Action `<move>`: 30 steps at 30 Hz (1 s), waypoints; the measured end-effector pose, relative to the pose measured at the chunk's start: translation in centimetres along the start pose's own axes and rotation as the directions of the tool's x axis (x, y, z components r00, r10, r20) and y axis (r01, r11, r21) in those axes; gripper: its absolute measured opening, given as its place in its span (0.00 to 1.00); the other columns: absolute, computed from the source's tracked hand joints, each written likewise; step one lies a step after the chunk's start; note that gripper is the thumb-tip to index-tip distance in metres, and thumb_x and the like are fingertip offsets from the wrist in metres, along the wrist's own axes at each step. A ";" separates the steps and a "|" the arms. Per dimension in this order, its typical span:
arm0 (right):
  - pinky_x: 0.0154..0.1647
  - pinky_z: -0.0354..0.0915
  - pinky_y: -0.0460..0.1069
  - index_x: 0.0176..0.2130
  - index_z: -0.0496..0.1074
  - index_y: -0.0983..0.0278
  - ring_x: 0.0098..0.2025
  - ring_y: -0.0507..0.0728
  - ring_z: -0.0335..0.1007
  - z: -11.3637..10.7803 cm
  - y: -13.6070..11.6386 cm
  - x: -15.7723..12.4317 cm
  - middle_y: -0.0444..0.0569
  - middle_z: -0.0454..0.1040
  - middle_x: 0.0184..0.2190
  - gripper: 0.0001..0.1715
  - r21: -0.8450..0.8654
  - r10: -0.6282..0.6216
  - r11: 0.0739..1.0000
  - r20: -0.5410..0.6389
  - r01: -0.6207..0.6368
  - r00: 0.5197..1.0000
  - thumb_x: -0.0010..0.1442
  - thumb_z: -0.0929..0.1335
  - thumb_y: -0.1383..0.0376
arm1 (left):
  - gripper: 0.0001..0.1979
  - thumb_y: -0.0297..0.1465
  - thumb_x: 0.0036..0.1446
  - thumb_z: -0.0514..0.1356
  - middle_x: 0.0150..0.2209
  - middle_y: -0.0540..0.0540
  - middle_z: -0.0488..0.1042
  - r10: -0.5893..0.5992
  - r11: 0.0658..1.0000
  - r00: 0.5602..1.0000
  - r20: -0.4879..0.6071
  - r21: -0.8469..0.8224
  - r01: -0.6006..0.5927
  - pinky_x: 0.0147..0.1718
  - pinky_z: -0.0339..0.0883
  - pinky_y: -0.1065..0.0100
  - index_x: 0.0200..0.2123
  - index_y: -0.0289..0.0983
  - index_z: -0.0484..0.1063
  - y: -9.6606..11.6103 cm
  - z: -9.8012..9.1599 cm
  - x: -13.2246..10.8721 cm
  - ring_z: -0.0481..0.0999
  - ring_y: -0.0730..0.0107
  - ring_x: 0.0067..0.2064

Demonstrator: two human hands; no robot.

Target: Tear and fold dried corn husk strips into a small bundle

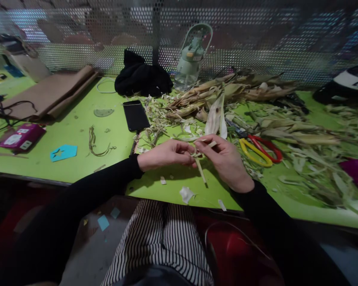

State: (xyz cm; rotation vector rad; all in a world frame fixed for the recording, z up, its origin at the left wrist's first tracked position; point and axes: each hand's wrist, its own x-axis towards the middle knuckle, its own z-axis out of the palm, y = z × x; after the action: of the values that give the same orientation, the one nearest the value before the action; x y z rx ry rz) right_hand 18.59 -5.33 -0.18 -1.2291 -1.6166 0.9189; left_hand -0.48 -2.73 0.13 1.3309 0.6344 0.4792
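My left hand and my right hand meet over the green table, both pinching the same narrow strips of dried corn husk. One strip hangs down from between the fingers toward the table edge. Both hands are closed on the strips. A heap of dried corn husks lies just beyond them.
Scissors with red and yellow handles lie right of my right hand. A black phone, a black cloth, a pale green bottle, folded brown paper, a magenta box and a blue paper cutout are spread about. A perforated metal screen backs the table.
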 end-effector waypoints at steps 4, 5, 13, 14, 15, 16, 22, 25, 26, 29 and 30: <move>0.29 0.61 0.47 0.35 0.74 0.60 0.26 0.50 0.61 0.0 -0.2 0.1 0.41 0.70 0.28 0.09 0.006 -0.007 1.000 -0.044 0.007 0.999 0.62 0.71 0.58 | 0.05 0.23 0.59 0.62 0.36 0.47 0.81 -0.005 0.999 1.000 -0.023 -0.035 0.004 0.44 0.68 0.70 0.40 0.32 0.74 0.1 0.0 0.0 0.75 0.79 0.35; 0.30 0.61 0.47 0.35 0.73 0.60 0.26 0.50 0.61 0.0 -0.3 0.1 0.41 0.70 0.28 0.08 0.002 -0.014 1.000 -0.041 0.014 0.999 0.62 0.71 0.58 | 0.05 0.24 0.59 0.62 0.36 0.47 0.81 -0.005 1.000 1.000 -0.021 -0.031 0.004 0.44 0.68 0.70 0.40 0.31 0.74 0.1 0.0 0.0 0.75 0.79 0.35; 0.25 0.56 0.46 0.41 0.74 0.59 0.24 0.49 0.57 0.1 -0.2 -0.2 0.40 0.67 0.28 0.10 0.016 -0.012 1.000 0.012 0.012 1.000 0.63 0.70 0.57 | 0.11 0.34 0.62 0.61 0.31 0.49 0.76 0.115 0.965 0.991 -0.062 0.243 -0.096 0.33 0.62 0.73 0.33 0.31 0.75 0.3 0.7 -0.4 0.69 0.78 0.30; 0.24 0.55 0.46 0.44 0.74 0.58 0.24 0.49 0.56 0.2 -0.1 -0.3 0.39 0.66 0.27 0.11 0.056 0.004 0.998 0.021 -0.006 1.000 0.64 0.70 0.56 | 0.10 0.33 0.62 0.61 0.30 0.50 0.75 0.128 0.957 0.989 -0.070 0.270 -0.104 0.32 0.61 0.73 0.33 0.32 0.75 0.2 0.7 -0.4 0.68 0.78 0.29; 0.24 0.54 0.46 0.47 0.73 0.57 0.23 0.49 0.54 0.3 0.0 -0.4 0.38 0.64 0.26 0.13 0.101 0.019 0.995 0.024 -0.022 1.000 0.64 0.69 0.56 | 0.09 0.33 0.62 0.61 0.29 0.50 0.75 0.135 0.952 0.988 -0.080 0.287 -0.107 0.31 0.60 0.73 0.33 0.32 0.75 0.1 0.8 -0.5 0.68 0.78 0.29; 0.23 0.53 0.46 0.50 0.71 0.56 0.22 0.49 0.53 0.4 0.1 -0.5 0.38 0.62 0.26 0.15 0.143 0.033 0.989 0.025 -0.036 0.999 0.64 0.69 0.56 | 0.08 0.32 0.61 0.61 0.29 0.51 0.74 0.137 0.949 0.987 -0.088 0.296 -0.106 0.31 0.60 0.73 0.33 0.32 0.75 0.0 0.9 -0.5 0.67 0.78 0.28; 0.21 0.53 0.46 0.48 0.69 0.57 0.20 0.48 0.51 0.5 0.4 -0.5 0.37 0.59 0.25 0.15 0.247 0.091 0.965 0.005 -0.089 0.996 0.63 0.70 0.56 | 0.08 0.31 0.61 0.61 0.30 0.49 0.77 0.107 0.966 0.992 -0.065 0.242 -0.089 0.34 0.62 0.73 0.32 0.33 0.75 -0.2 0.9 -0.5 0.70 0.78 0.30; 0.22 0.56 0.46 0.48 0.67 0.56 0.21 0.49 0.54 0.2 0.6 -0.3 0.37 0.59 0.25 0.18 0.268 0.127 0.956 -0.001 -0.122 0.992 0.63 0.71 0.52 | 0.07 0.31 0.62 0.59 0.34 0.46 0.79 0.098 0.992 0.994 -0.046 0.090 -0.093 0.40 0.66 0.71 0.35 0.32 0.74 -0.4 0.6 -0.3 0.72 0.78 0.33; 0.22 0.57 0.46 0.49 0.67 0.56 0.22 0.49 0.55 0.0 0.7 -0.1 0.37 0.59 0.25 0.20 0.276 0.142 0.952 -0.005 -0.136 0.990 0.63 0.70 0.50 | 0.06 0.30 0.63 0.59 0.35 0.46 0.79 0.098 0.995 0.993 -0.059 0.026 -0.097 0.42 0.66 0.70 0.36 0.32 0.73 -0.5 0.4 -0.2 0.73 0.77 0.34; 0.24 0.59 0.46 0.50 0.67 0.57 0.25 0.50 0.60 -0.1 1.2 0.2 0.38 0.64 0.26 0.26 0.296 0.188 0.940 -0.030 -0.171 0.982 0.62 0.69 0.44 | 0.05 0.28 0.62 0.58 0.34 0.45 0.79 0.113 0.987 0.986 -0.126 -0.103 -0.126 0.43 0.65 0.69 0.33 0.33 0.69 -0.8 0.1 0.2 0.76 0.75 0.38; 0.25 0.60 0.46 0.49 0.67 0.58 0.26 0.50 0.61 -0.1 1.3 0.3 0.39 0.67 0.28 0.27 0.298 0.197 0.938 -0.042 -0.176 0.979 0.62 0.69 0.43 | 0.06 0.29 0.63 0.59 0.34 0.45 0.78 0.117 0.984 0.983 -0.142 -0.116 -0.134 0.43 0.65 0.69 0.32 0.34 0.68 -0.8 0.0 0.2 0.76 0.74 0.39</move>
State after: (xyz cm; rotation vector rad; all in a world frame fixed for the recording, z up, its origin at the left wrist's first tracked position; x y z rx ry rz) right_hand 19.09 -4.72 -1.28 -1.2037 -1.2677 1.1748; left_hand -0.34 -2.71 -0.67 1.2310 0.6232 0.7058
